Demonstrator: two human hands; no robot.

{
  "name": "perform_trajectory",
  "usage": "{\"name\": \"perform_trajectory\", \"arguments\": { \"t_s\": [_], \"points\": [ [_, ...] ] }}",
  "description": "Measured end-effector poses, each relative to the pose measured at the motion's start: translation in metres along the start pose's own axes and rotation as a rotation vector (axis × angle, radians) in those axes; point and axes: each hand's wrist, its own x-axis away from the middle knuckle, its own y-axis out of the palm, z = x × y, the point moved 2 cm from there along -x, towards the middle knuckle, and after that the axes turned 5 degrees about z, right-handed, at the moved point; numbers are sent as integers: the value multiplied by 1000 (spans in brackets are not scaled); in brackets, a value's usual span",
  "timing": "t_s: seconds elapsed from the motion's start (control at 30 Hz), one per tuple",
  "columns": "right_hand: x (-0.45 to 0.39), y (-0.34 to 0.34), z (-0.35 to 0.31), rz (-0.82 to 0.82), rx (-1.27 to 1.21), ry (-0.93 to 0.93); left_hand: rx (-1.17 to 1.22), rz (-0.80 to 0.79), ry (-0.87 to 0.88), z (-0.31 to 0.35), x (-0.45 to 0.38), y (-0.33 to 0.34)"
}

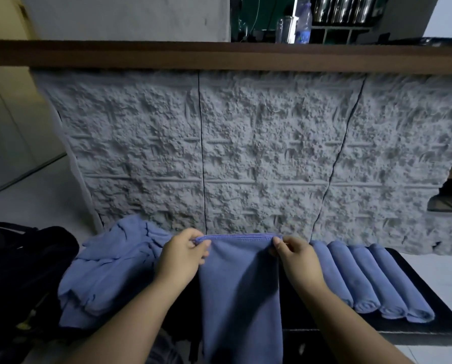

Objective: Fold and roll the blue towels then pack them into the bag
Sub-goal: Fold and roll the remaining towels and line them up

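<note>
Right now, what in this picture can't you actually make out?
- Black bag, head view: too dark to tell if open.
- Long blue towel pinched by left hand and right hand: lower end cut off by the frame.
- Crumpled blue towel pile: count unclear, overlapping folds.

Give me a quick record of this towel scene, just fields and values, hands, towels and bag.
left hand: pinches the near-left corner of the held towel's top edge
right hand: pinches the top edge's other corner
held towel: folded, hanging down between both hands
rolled towels: a row side by side, right, on a black surface
loose towels: crumpled heap, left
bag: black, far left
</note>
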Motion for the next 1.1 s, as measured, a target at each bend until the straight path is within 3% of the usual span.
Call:
{"name": "perform_trajectory", "arguments": {
  "t_s": [0.23, 0.33, 0.5, 0.67, 0.77, 0.9, 1.1],
  "points": [
    [-40, 25, 21, -37, -123, 36, 16, 37, 67, -20, -36, 30],
    [-50, 35, 32, -179, -182, 86, 61, -203, 67, -34, -33, 47],
    [-36, 40, 72, -426, 135, 79, -297, -451, 223, -70, 9, 56],
    [13, 30, 91, -594, 504, -159, -548, -634, 308, -114, 58, 60],
    [42, 32, 102, -722, 624, -269, -779, -494, 576, -118, 70, 65],
    [52, 41, 112, -789, 750, -235, -892, -608, 511, -132, 77, 75],
    [47, 50, 117, -778, 767, -290, -925, -542, 497, -146, 61, 81]
  ]
}}
